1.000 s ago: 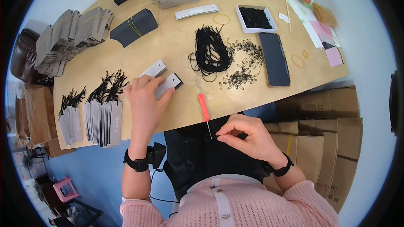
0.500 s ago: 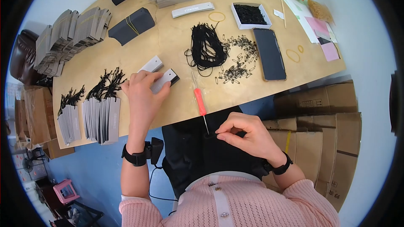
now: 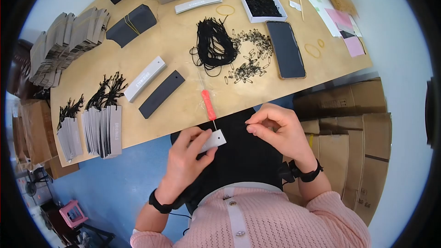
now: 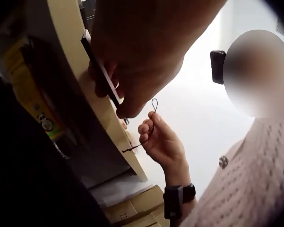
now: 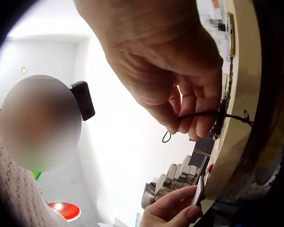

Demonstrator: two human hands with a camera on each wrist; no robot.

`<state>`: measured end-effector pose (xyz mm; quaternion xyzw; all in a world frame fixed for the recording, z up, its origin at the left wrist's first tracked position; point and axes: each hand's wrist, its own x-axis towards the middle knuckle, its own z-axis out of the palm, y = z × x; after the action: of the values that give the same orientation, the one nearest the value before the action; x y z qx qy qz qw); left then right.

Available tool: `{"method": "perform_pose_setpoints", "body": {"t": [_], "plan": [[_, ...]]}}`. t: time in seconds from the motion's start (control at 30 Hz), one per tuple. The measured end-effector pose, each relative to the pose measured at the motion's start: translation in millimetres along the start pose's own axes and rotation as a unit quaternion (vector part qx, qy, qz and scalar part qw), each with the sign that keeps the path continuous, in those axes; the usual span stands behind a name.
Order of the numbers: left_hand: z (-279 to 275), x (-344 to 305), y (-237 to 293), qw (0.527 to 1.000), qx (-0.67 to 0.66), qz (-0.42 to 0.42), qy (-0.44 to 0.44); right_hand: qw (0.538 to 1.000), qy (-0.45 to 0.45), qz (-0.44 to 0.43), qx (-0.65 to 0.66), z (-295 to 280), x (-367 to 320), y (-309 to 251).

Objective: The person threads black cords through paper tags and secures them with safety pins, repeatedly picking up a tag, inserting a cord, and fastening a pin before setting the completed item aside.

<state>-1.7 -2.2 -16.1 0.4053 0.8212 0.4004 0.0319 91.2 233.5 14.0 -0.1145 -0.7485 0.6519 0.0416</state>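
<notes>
In the head view my left hand (image 3: 186, 158) pinches a light grey hang tag (image 3: 215, 140) with a small hole near its end, over the lap. Facing it, my right hand (image 3: 279, 131) pinches a thin black cord (image 5: 199, 114) between thumb and fingers. The cord's small loop pokes out past the fingertips and its knotted end hangs on the other side, as both wrist views show. Between the hands and the table lies a red-handled tool (image 3: 208, 104) with a thin metal shaft, its handle near the table edge. Tag and cord are apart.
On the table are a grey tag (image 3: 145, 79), a dark tag (image 3: 161, 94), finished-looking corded tags (image 3: 103, 131), a black cord bundle (image 3: 213, 48), scattered small clips (image 3: 250, 66), a phone (image 3: 285, 49) and a white box (image 3: 264, 19). Cardboard boxes (image 3: 340, 147) stand at right.
My left hand has left the tags on the table and come back over the lap with one grey tag. A dark tag now shows where the hand was. My right hand keeps pinching, slightly raised.
</notes>
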Motion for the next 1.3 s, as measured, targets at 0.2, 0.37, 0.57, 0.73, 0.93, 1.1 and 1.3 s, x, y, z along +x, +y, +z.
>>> {"method": "perform_pose_setpoints", "body": {"t": [0.2,0.37,0.57,0.73,0.93,1.1,1.3], "plan": [[14.8,-19.4,-0.3,0.999,0.012,-0.004,0.043,1.000,-0.014,-0.003,0.001,7.1,-2.8,2.7],[25.1,-13.2,-3.1,0.998,0.006,-0.012,0.067,0.994,-0.026,-0.058,-0.086,37.4,-11.1,16.2],[33.0,-9.3,-12.6,0.975,-0.147,-0.164,0.010,0.976,0.034,-0.091,-0.197,54.1,-17.2,42.6],[30.7,-12.7,-16.8,0.975,-0.178,-0.121,-0.049,0.979,0.015,-0.060,-0.196,50.9,-25.4,46.2],[22.7,-33.2,-9.2,0.976,-0.199,-0.061,-0.059,0.990,-0.020,-0.031,-0.137,58.6,-35.1,35.9],[-0.5,-29.4,5.4,0.958,-0.242,-0.130,-0.079,0.993,-0.038,-0.051,-0.103,59.0,-31.0,18.0],[-13.0,-21.6,12.6,0.939,-0.308,-0.152,-0.028,0.990,-0.011,-0.122,-0.066,45.5,-10.2,-8.6]]}}
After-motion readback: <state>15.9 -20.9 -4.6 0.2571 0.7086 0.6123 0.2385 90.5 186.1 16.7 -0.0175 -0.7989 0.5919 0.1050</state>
